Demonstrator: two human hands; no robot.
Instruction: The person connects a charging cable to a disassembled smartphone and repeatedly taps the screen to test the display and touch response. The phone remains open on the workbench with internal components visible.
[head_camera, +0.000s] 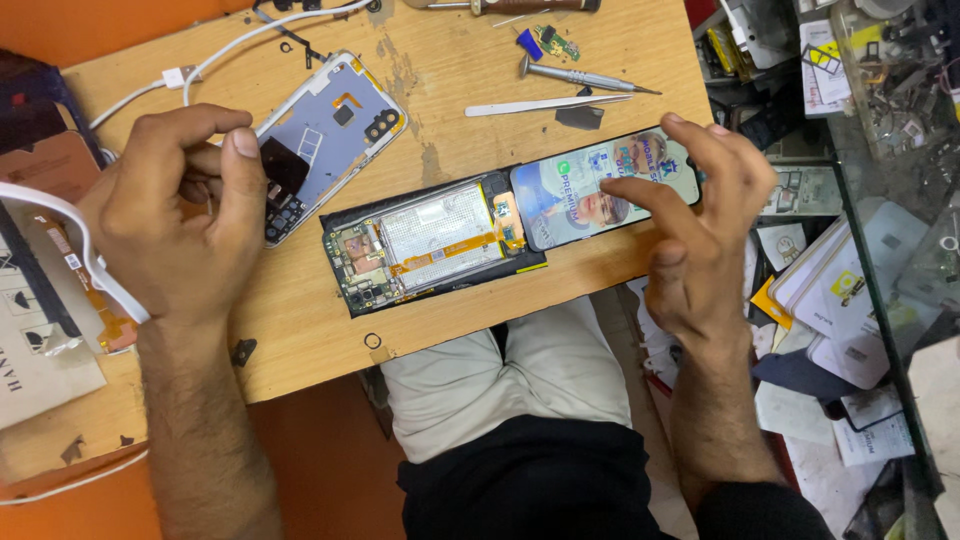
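Testing stage, looks like: right hand (700, 230) has an open grip, fingertip tapping the lit screen (600, 185) folded out beside the opened phone (430, 245). Left hand (185, 215) pinches closed on something small I can't make out, just beside the back cover (335, 135). Reassembly probably next, carefully.

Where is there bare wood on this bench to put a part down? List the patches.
Bare wood lies along the wooden table's near edge, below the opened phone, and in the strip between the back cover and tweezers. The far right corner is crowded with a screwdriver and small circuit board. The left hand covers the left side.
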